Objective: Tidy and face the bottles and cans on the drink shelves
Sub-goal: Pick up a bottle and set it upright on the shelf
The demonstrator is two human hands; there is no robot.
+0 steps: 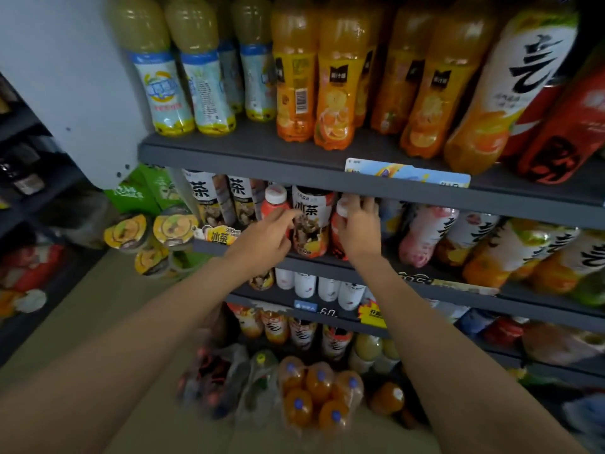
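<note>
From the head camera we see both our arms stretched up to the second shelf (327,262). Our left hand (266,235) hovers with fingers loosely apart and half bent, tips just at the iced tea bottle (311,221), which stands upright at the shelf's front edge. Our right hand (358,229) curls its fingers round the white cap of a red bottle (337,237) just beside the tea, under the upper shelf (262,155).

Bottles (334,93) – glossy clear plastic, printed film labels; shelf (248,158) – matt grey, probably metal.
</note>
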